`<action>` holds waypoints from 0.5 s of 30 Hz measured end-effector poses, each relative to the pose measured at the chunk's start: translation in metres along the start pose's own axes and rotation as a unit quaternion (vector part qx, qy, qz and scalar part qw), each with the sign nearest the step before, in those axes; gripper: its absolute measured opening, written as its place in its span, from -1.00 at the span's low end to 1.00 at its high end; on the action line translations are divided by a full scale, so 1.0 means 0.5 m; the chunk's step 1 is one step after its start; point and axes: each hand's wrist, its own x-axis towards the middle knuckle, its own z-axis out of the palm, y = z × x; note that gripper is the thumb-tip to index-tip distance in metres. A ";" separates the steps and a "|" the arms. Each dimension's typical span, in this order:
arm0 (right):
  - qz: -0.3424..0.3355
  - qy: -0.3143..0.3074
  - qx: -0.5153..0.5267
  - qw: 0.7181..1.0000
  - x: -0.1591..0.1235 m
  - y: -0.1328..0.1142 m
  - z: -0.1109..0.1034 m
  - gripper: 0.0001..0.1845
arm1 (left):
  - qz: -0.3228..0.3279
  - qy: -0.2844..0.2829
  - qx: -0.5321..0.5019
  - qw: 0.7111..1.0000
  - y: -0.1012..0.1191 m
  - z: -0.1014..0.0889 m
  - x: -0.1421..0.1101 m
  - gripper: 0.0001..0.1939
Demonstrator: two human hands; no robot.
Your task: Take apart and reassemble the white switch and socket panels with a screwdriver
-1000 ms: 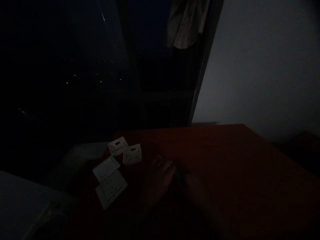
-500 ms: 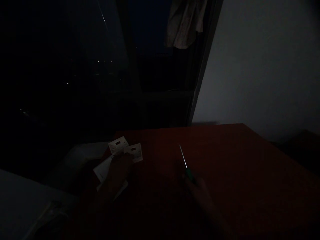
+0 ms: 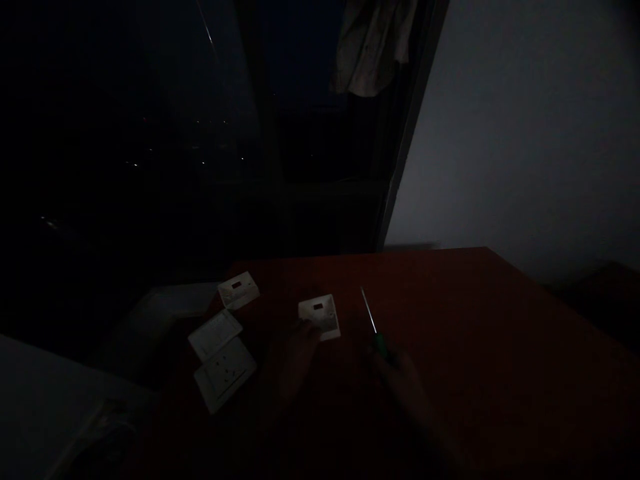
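Observation:
My left hand (image 3: 301, 353) grips the near edge of a white plastic wall box (image 3: 327, 320), an open-topped square shell with a rectangular slot in it. My right hand (image 3: 403, 380) is closed around the green handle of a screwdriver (image 3: 370, 313), whose bright shaft points away from me. A second white box (image 3: 247, 291) of the same kind lies at the table's far left. Nearer to me are two white flat plates (image 3: 213, 335), partly overlapping; several small dark bits, perhaps screws, lie on the nearer plate (image 3: 213, 387). Dim light hides finger detail.
The reddish-brown table (image 3: 450, 313) stands against a pale wall (image 3: 510, 147) on the right and a dark window (image 3: 200, 200) behind. A cloth (image 3: 367, 53) hangs at the window. Some pale material (image 3: 110, 427) sits low at the left.
My left hand has brought one white box rightward from beside the other, toward the middle of the table. The plates are now uncovered. My right hand and the screwdriver have barely moved.

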 end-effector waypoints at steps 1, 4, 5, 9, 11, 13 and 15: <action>-0.006 0.006 -0.011 1.000 0.001 -0.002 -0.001 -0.57 | 0.019 0.000 -0.010 1.000 0.023 0.006 -0.003 -0.73; -0.029 0.027 -0.051 0.998 0.006 -0.004 -0.007 -0.58 | 0.044 -0.004 -0.031 0.999 0.077 0.028 -0.006 -0.75; -0.032 0.036 -0.067 0.997 0.007 -0.004 -0.009 -0.57 | 0.052 -0.003 -0.038 0.998 0.090 0.035 -0.006 -0.76; -0.037 0.071 -0.134 0.988 0.011 0.002 -0.016 -0.54 | 0.069 -0.012 -0.063 0.996 0.122 0.048 -0.003 -0.79; -0.042 0.077 -0.161 0.983 0.011 0.005 -0.019 -0.55 | 0.080 -0.012 -0.075 0.994 0.129 0.046 -0.005 -0.81; -0.046 0.077 -0.183 0.979 0.011 0.007 -0.022 -0.59 | 0.074 0.001 -0.092 0.993 0.131 0.043 -0.009 -0.82; -0.051 0.073 -0.200 0.976 0.012 0.008 -0.025 -0.62 | 0.056 0.026 -0.122 0.991 0.127 0.040 -0.015 -0.82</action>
